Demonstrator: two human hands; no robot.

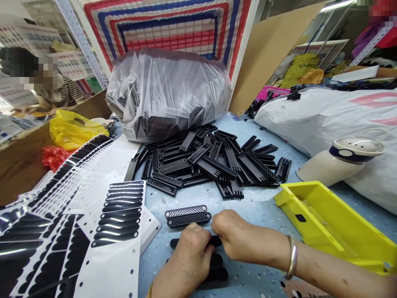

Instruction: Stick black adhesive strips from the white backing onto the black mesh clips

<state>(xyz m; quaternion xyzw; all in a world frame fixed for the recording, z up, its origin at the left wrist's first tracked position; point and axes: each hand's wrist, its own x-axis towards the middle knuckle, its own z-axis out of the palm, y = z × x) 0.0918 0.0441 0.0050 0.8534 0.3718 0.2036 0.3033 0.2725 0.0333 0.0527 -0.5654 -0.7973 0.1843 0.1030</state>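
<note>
My left hand is closed over a long black plastic bar that lies on the table, covering its middle. Beside the bar's right end, my right hand is curled with its fingertips turned down and hidden; I cannot make out what they pinch. More rounded black bars lie below, partly behind my left hand. Just above my hands, two black bars with a diamond lattice rest side by side. To the left is a white sheet of black strip stickers.
A heap of black plastic bars spreads in front of a filled plastic bag. Right are a yellow bin, a tilted cream bottle and a white sack. More sticker sheets cover the left. A person sits far left.
</note>
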